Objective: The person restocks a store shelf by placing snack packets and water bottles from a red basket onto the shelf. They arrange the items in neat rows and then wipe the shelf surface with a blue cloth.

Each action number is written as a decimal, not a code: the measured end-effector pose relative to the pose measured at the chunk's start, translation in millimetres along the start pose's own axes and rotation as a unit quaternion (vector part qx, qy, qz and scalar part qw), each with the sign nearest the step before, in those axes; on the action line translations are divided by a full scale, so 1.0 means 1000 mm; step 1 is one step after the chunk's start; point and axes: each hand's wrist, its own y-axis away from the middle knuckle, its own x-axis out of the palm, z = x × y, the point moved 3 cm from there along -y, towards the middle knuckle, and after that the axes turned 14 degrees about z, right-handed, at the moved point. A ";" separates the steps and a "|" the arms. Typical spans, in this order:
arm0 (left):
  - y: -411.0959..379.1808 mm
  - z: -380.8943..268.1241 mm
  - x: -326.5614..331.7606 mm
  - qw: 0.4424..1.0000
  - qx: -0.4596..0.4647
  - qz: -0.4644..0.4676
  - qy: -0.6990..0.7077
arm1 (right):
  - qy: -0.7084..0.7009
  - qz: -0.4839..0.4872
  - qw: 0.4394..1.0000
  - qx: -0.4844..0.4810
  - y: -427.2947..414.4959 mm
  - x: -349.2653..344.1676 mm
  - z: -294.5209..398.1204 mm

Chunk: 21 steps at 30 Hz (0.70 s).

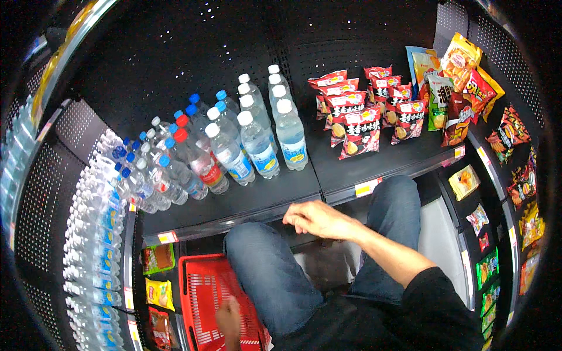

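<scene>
My right hand (pixel 314 218) hovers in front of the shelf edge between my knees, its fingers curled and nothing seen in them. Down at the lower left, my left hand (pixel 228 313) is blurred over a red plastic shopping basket (pixel 202 259); whether it holds anything cannot be made out. Rows of clear plastic bottles (pixel 292 142) stand upright on the black shelf (pixel 281 193), with white, blue and red caps. To their right, red snack bags (pixel 361 134) stand in two rows.
More snack bags (pixel 459 116) lean together at the shelf's right end. Bottles (pixel 94 245) line the left shelf in a long row. Snack packs (pixel 159 294) lie on a lower shelf left of the basket. Packaged snacks (pixel 464 182) also lie on the right side shelf.
</scene>
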 end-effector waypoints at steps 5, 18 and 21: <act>-0.034 -0.136 -0.062 0.931 0.259 -0.110 0.233 | -0.069 -0.090 0.992 -0.059 0.004 -0.062 0.032; -0.117 -0.428 0.014 0.860 0.505 -0.051 0.054 | 0.042 -0.391 0.911 -0.123 -0.017 -0.127 -0.018; -0.131 -0.439 0.032 0.865 0.486 -0.055 0.111 | 0.063 -0.367 0.924 -0.093 -0.022 -0.120 -0.028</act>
